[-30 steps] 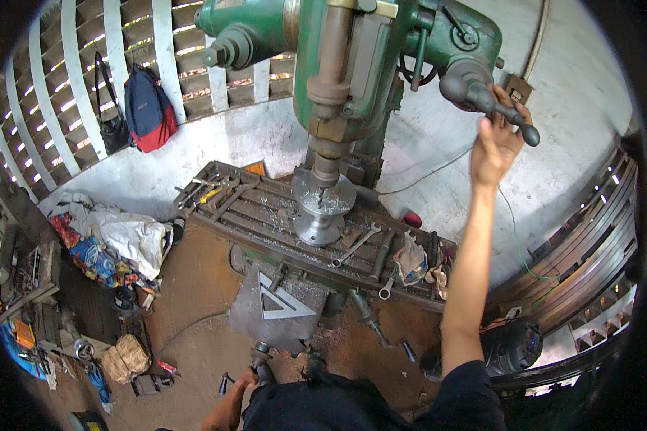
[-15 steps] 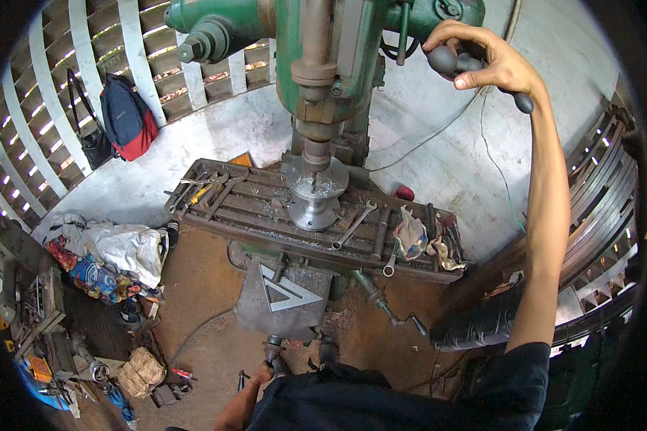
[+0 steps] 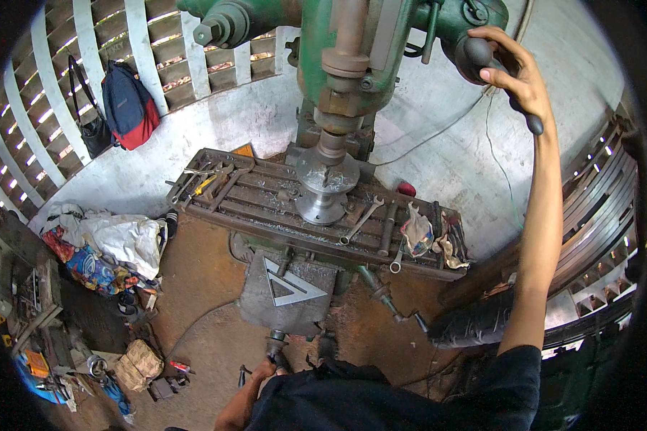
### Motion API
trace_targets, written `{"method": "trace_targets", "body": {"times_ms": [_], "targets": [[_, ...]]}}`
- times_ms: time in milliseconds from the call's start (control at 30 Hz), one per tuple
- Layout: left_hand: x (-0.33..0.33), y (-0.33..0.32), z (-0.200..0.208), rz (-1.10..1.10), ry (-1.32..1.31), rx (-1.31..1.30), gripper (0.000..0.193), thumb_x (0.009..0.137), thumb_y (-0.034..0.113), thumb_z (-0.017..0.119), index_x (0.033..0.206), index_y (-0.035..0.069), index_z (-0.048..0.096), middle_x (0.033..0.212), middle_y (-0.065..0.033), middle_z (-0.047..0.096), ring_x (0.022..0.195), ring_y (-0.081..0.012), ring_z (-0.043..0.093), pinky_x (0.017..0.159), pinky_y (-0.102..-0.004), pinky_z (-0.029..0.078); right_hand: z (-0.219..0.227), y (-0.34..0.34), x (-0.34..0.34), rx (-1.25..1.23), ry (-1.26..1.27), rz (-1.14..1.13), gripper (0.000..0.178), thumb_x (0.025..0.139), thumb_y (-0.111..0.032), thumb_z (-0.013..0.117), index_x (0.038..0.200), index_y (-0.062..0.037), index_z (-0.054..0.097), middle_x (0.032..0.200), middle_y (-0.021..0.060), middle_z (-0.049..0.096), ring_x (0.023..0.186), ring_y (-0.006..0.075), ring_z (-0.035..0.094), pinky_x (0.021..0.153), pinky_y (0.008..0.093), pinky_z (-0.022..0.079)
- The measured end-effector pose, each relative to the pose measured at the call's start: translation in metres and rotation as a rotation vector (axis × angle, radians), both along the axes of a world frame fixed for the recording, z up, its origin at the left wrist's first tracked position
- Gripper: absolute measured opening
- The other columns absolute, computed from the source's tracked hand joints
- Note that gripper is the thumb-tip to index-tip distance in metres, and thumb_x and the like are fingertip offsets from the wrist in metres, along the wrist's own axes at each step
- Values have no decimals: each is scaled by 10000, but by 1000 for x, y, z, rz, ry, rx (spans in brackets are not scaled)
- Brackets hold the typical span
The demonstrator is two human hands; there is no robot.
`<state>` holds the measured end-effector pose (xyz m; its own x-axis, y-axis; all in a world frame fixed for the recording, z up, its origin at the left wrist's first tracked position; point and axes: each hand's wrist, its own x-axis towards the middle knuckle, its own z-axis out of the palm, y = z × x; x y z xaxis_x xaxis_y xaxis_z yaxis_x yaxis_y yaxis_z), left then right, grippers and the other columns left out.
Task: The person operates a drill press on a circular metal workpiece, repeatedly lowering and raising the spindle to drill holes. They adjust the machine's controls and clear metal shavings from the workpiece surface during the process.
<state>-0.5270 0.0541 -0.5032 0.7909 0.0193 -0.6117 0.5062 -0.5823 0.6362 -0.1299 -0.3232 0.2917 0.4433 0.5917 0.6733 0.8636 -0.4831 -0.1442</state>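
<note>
Head view: right hand (image 3: pixel 522 80) around one ball-ended lever (image 3: pixel 476 51), left hand (image 3: pixel 265 369) at one crank (image 3: pixel 275 345), grip unclear

Slotted table (image 3: pixel 259 231): metal spool (image 3: pixel 319 207) set near the middle; surface strewn with shavings (image 3: pixel 284 224), mostly toward front edge.
Left end: hand tools (image 3: pixel 208 183) piled, one yellow-handled.
Right half: open-ended wrench (image 3: pixel 362 221) and round bar (image 3: pixel 388 231) laid side by side, apart; ring wrench (image 3: pixel 396 266) poked over front edge; crumpled bag (image 3: pixel 416 231) dumped near right end.
Grey plate (image 3: pixel 255 302): triangular frame (image 3: pixel 291 287) laid toward right edge.
</note>
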Motion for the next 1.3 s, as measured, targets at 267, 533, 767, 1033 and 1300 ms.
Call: {"method": "trace_targets", "body": {"times_ms": [267, 533, 767, 1033, 1300], "targets": [[-2, 10, -27, -381, -113, 66, 392, 817, 245, 533, 1056, -55, 615, 968, -276, 656, 905, -392, 641, 798, -484, 499, -17, -4, 7, 196, -27, 70, 514, 818, -105, 727, 1311, -83, 585, 1188, 66, 624, 1106, 174, 572, 982, 302, 427], [-5, 13, -51, -4, -147, -207, 201, 750, 192, 587, 781, -7, 600, 709, -151, 604, 714, -300, 582, 610, -467, 441, -14, 23, 0, 5, -286, 59, 428, 832, -128, 696, 1228, -50, 552, 1133, 66, 596, 992, 166, 586, 851, 290, 461], [-3, 17, -41, -504, -154, 86, 456, 811, 205, 513, 1148, -97, 565, 1056, -318, 648, 1018, -445, 625, 866, -470, 494, -21, 15, 8, 330, 286, 235, 375, 765, -121, 705, 1106, -38, 573, 1066, 82, 604, 959, 194, 596, 798, 322, 506], [-10, 3, -48, -58, -339, 33, 154, 792, 170, 595, 718, 36, 606, 699, -181, 579, 700, -372, 585, 647, -478, 476, -37, 11, 25, 379, -136, 172, 490, 795, 65, 522, 1273, -40, 540, 1133, 93, 593, 883, 130, 579, 844, 267, 469], [-4, 7, -22, -44, -124, 34, 326, 804, 221, 574, 998, -37, 613, 919, -280, 658, 910, -464, 630, 760, -507, 497, -34, 21, 12, 365, -339, 36, 473, 839, 26, 580, 1300, -72, 535, 1308, 80, 566, 1216, 189, 535, 1013, 353, 434]]}}
